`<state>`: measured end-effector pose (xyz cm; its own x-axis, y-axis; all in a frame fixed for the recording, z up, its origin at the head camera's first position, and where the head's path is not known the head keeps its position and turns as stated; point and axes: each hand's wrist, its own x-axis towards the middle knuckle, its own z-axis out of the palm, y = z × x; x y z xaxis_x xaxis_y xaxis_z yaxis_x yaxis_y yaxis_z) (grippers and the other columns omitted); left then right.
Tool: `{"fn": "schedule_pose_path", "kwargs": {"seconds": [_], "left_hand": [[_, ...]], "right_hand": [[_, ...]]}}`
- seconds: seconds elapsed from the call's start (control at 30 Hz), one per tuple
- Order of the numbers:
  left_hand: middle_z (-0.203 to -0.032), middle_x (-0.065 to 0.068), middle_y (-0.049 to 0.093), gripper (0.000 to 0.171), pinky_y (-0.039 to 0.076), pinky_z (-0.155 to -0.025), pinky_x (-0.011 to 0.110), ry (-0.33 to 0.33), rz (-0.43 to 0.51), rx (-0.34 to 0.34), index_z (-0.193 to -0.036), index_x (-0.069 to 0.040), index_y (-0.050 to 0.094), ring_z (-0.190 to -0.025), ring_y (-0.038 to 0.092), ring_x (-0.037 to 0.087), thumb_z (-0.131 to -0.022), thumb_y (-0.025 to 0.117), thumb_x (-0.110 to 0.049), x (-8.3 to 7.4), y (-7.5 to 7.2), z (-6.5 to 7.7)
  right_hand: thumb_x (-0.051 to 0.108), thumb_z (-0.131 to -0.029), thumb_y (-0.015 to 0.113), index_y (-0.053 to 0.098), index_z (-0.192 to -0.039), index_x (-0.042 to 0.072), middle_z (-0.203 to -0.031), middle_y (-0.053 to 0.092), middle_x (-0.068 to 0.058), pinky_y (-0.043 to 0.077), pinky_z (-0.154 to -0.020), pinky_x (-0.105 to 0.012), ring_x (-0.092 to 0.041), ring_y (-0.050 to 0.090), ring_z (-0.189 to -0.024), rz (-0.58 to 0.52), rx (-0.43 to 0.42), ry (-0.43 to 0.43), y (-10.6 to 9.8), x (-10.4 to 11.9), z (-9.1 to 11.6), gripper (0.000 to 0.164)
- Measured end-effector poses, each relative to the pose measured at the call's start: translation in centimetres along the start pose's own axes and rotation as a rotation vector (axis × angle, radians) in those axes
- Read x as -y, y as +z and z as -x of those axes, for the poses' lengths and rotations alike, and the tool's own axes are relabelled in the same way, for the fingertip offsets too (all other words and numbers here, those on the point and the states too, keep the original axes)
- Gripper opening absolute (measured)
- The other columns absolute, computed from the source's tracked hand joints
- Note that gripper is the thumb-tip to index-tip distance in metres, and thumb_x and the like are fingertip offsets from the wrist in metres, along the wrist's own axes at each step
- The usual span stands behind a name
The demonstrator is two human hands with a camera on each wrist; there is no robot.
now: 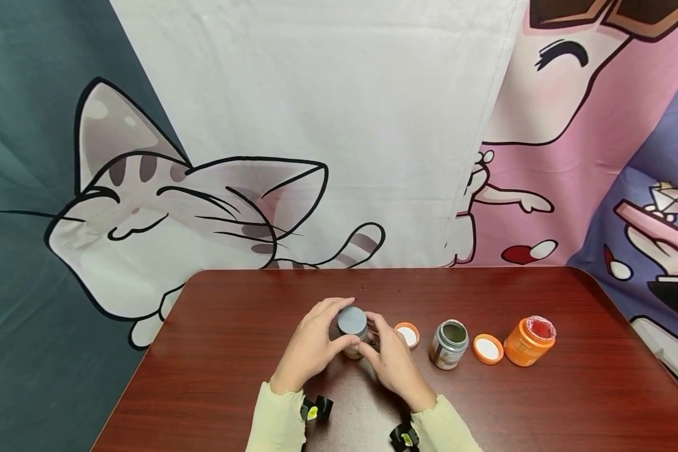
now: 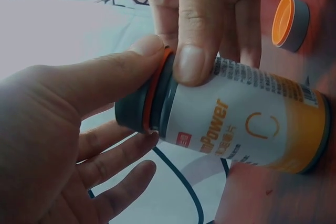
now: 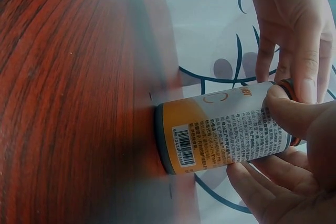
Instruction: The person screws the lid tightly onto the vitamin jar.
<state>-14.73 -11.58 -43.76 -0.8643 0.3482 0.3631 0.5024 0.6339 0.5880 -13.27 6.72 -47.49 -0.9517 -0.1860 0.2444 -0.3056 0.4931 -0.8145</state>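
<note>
Upright between my two hands is a white-and-orange supplement bottle point(image 2: 252, 119) with a grey cap point(image 1: 352, 320). My left hand point(image 1: 312, 345) pinches the cap between thumb and fingers; the other left fingers hang loosely curled below it in the left wrist view. An orange band point(image 2: 153, 95) shows at the cap's lower edge. My right hand point(image 1: 397, 364) grips the upper body of the bottle, its thumb near the neck. In the right wrist view the printed label and barcode point(image 3: 184, 145) face out. The bottle's base is at the tabletop; whether it touches is hard to tell.
Right of my hands stand an open grey jar point(image 1: 445, 356) with dark contents and an open orange jar point(image 1: 522, 346) with reddish contents. Two loose orange-rimmed caps lie near them, one cap point(image 1: 488, 349) between the jars, another cap point(image 1: 409, 335) by my right hand. A printed cloth hangs behind the table point(image 1: 215, 376).
</note>
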Motion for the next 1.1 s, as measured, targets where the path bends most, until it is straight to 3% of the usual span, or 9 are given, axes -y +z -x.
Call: {"fn": "schedule_pose_path", "kwargs": {"seconds": [0.3,0.5,0.93,1.1], "left_hand": [[-0.131,-0.006,0.059,0.066,0.050,-0.096,0.039,-0.007,0.013,0.030,-0.141,-0.021,0.058,-0.118,0.058,0.015,-0.082,0.085,-0.024,0.2,-0.3,0.0],[-0.134,-0.007,0.058,0.062,0.049,-0.097,0.037,-0.015,0.005,0.062,-0.141,-0.021,0.057,-0.120,0.054,0.009,-0.085,0.082,-0.019,-0.1,-0.2,0.1],[-0.132,-0.006,0.060,0.063,0.050,-0.095,0.037,0.020,-0.001,0.029,-0.137,-0.017,0.061,-0.118,0.058,0.012,-0.080,0.087,-0.024,-0.5,0.5,-0.2],[-0.131,-0.005,0.060,0.059,0.050,-0.093,0.038,-0.002,-0.021,0.027,-0.137,-0.017,0.062,-0.115,0.059,0.012,-0.083,0.085,-0.025,-0.8,0.5,-0.2]], "right_hand": [[0.015,-0.089,0.076,0.054,-0.136,0.006,-0.123,0.067,-0.013,0.055,-0.089,-0.042,-0.026,0.069,-0.107,-0.008,0.010,0.004,-0.1,0.0,0.0,0.052],[0.014,-0.089,0.077,0.054,-0.135,0.005,-0.122,0.067,-0.014,0.055,-0.089,-0.043,-0.026,0.069,-0.107,-0.027,0.014,0.001,-0.1,0.0,0.1,0.052],[0.009,-0.089,0.075,0.053,-0.135,0.001,-0.126,0.065,-0.016,0.055,-0.088,-0.043,-0.028,0.069,-0.107,0.013,-0.015,-0.079,0.0,-0.2,0.2,0.051],[0.007,-0.090,0.075,0.053,-0.135,0.001,-0.127,0.065,-0.015,0.055,-0.089,-0.042,-0.027,0.069,-0.107,-0.006,-0.012,-0.060,0.0,-0.1,0.2,0.050]]}}
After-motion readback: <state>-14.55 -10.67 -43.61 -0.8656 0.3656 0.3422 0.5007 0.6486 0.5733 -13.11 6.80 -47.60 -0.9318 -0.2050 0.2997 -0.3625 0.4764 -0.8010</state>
